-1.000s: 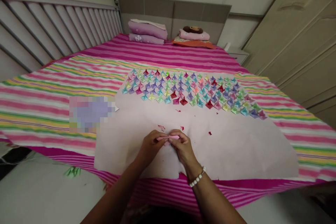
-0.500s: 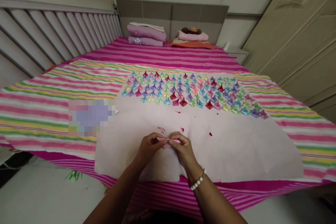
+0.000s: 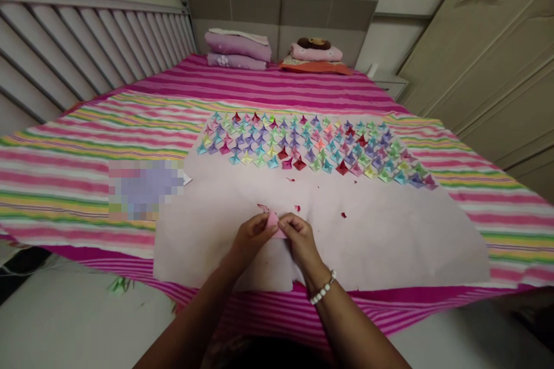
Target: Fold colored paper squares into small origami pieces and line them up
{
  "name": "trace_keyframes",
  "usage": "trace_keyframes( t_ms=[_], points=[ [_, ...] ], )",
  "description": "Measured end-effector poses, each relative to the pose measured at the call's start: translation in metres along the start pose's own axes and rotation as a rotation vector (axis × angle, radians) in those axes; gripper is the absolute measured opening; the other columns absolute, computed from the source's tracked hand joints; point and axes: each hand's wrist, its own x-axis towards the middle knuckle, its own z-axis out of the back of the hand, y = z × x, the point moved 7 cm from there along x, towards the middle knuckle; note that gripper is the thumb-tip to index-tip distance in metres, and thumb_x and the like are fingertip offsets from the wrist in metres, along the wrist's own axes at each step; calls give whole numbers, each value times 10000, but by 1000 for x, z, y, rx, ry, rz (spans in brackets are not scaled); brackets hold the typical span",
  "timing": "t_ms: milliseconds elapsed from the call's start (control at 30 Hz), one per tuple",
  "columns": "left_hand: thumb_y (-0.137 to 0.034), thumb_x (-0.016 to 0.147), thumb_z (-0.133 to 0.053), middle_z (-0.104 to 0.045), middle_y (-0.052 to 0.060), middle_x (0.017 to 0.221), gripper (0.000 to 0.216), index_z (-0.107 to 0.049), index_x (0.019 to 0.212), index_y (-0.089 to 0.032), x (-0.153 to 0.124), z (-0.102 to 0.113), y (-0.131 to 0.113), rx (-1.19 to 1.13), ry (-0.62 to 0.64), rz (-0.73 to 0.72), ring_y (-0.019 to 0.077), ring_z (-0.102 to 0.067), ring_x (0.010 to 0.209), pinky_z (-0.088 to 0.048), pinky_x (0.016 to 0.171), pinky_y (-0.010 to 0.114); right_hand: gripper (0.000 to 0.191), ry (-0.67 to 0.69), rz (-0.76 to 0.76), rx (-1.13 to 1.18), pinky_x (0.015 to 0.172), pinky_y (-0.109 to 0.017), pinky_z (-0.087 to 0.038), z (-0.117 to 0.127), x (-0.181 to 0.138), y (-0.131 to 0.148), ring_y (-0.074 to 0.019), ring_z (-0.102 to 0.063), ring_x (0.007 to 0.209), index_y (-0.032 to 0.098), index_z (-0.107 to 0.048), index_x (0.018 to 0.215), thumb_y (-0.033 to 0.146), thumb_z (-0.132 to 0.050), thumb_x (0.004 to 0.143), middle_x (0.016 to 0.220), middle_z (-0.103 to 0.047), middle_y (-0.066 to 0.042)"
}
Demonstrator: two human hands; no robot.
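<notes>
Between my two hands is a small folded piece of pink paper (image 3: 272, 220), a pointed part of it standing up. My left hand (image 3: 252, 232) pinches its left side between thumb and fingers. With thumb and forefinger, my right hand (image 3: 298, 233) grips the right side; a white bead bracelet circles that wrist. Both hands are just above a large pale sheet (image 3: 381, 230) spread over the bed. Farther back on the sheet, rows of small folded paper pieces (image 3: 296, 141) in many colours stand close together. Small red scraps (image 3: 297, 208) lie in front of the hands.
A blurred-out patch (image 3: 145, 190) covers something left of the sheet. Folded purple bedding (image 3: 238, 49) and a pink stack (image 3: 317, 55) rest by the headboard (image 3: 324, 14). A slatted rail (image 3: 99, 49) borders the left side; green paper bits (image 3: 119, 284) lie below the near edge.
The pink paper was held flat and level between both hands; now a pointed part is turned upward. The whole view has shifted slightly.
</notes>
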Motion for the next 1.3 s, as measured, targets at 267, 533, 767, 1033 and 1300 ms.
trace_keyframes(
  t_ms=[267, 533, 767, 1033, 1300],
  points=[
    [-367, 712, -684, -690, 23, 805, 249, -667, 857, -165, 0, 0, 3, -6, 1, 48, 180, -640, 793, -497, 767, 300, 207, -70, -85, 168, 643, -273, -406, 3, 1, -6, -131, -483, 606, 195, -667, 636, 361, -790, 636, 621, -593, 19],
    [-373, 796, -598, -560, -25, 630, 225, -658, 749, -162, -2, 5, 10, 9, 11, 129, 116, -504, 630, -405, 627, 230, 224, -11, -135, 232, 583, -271, -387, -2, 0, -9, -130, -473, 567, 189, -698, 694, 409, -726, 719, 612, -603, -2],
    [-345, 817, -572, -543, -17, 665, 219, -682, 853, -158, -3, 5, 14, -35, 31, 139, 114, -464, 634, -374, 614, 233, 194, 33, -189, 260, 577, -263, -384, -6, -2, -10, -126, -481, 558, 195, -687, 686, 374, -760, 685, 613, -606, 8],
    [-367, 719, -692, -536, -52, 629, 355, -595, 997, -170, -1, 5, 23, -218, -10, 190, 92, -451, 584, -335, 575, 208, 191, 52, -202, 272, 577, -254, -377, -7, -3, -9, -117, -474, 555, 189, -690, 683, 368, -756, 692, 607, -599, 10],
    [-297, 748, -669, -500, -74, 585, 203, -502, 778, -185, -1, 6, 24, -257, 4, 156, 68, -414, 547, -297, 546, 184, 138, 51, -194, 283, 588, -249, -397, -8, -3, -7, -116, -488, 567, 188, -699, 691, 319, -741, 698, 612, -602, 10]
  ],
)
